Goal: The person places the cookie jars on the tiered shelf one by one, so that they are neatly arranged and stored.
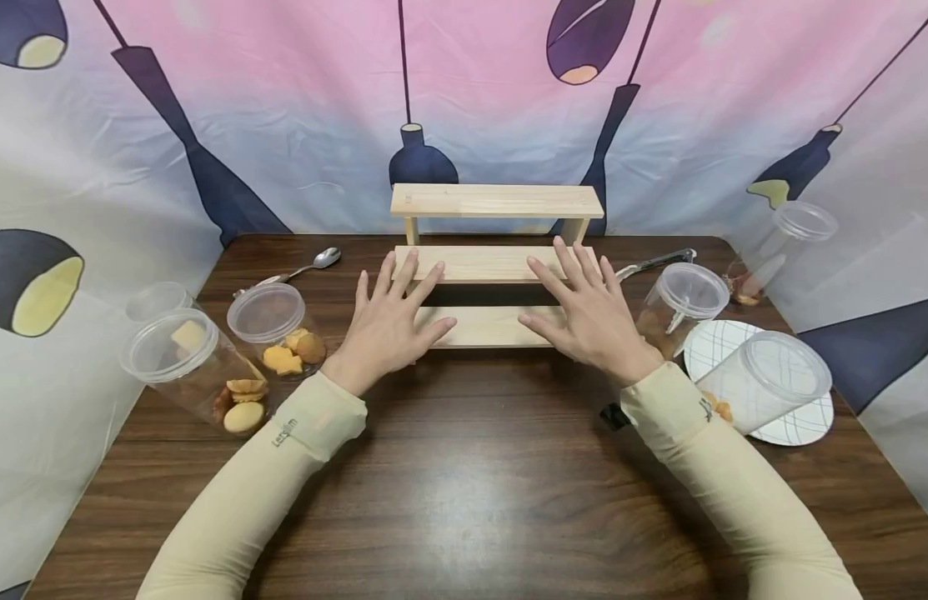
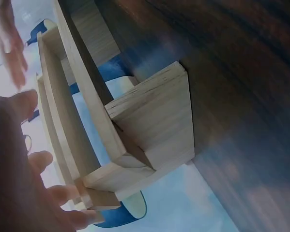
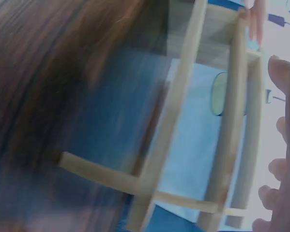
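A pale wooden three-tier shelf (image 1: 494, 263) stands at the back middle of the table. Over its left half is my left hand (image 1: 388, 327), fingers spread and fairly straight. My right hand (image 1: 589, 315) is held the same way over the right half. Neither holds anything; whether the fingers touch the boards is hard to tell. From the left wrist view, the end panel of the shelf (image 2: 157, 118) is close, with my left fingers (image 2: 40, 161) beside the tiers. The right wrist view is blurred; there my right hand (image 3: 286, 181) is beside the shelf (image 3: 171, 125).
To the left are a tall clear jar (image 1: 197, 362) with biscuits, a shorter jar (image 1: 272, 329) and a spoon (image 1: 313, 262). On the right are a dark-handled utensil (image 1: 654, 263), a jar (image 1: 684, 300), a lined plate (image 1: 801, 432) under another jar (image 1: 767, 379), and a back jar (image 1: 779, 250).
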The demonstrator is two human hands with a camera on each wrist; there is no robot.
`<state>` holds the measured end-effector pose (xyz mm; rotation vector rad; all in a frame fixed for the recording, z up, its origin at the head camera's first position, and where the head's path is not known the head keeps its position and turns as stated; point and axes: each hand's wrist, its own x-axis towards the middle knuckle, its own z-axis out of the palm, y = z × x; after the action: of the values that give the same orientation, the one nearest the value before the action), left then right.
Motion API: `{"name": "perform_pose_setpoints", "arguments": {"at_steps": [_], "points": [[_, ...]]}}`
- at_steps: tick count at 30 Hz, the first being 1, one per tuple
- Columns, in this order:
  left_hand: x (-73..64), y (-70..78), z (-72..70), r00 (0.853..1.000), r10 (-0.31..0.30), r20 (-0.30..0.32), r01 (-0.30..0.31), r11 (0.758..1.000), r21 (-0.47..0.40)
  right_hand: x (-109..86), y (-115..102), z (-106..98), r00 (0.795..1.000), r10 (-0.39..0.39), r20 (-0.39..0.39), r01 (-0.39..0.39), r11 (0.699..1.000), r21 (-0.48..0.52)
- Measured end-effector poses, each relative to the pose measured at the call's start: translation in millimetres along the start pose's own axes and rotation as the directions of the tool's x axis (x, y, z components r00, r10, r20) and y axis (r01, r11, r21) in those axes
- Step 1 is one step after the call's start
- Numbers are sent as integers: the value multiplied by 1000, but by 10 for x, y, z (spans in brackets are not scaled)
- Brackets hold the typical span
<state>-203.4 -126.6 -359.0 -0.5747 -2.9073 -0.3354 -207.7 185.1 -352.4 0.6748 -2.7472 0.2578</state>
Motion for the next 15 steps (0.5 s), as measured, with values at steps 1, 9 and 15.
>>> {"name": "perform_pose_setpoints", "arguments": {"at_steps": [1,9,15], "points": [[12,-3,12,1000,1,-3,-1,1000,-19,-8,-8,-33,1000,-5,-4,5,1000,4],[107,-68,67,998,-30,-56,22,991,-129,-152,-30,-453,995,-60,-86,61,998,10],[149,-152,64,994,-46,-96,27,982,-187,-397,61,-838,934,-137,-329,132,990,-38]]}}
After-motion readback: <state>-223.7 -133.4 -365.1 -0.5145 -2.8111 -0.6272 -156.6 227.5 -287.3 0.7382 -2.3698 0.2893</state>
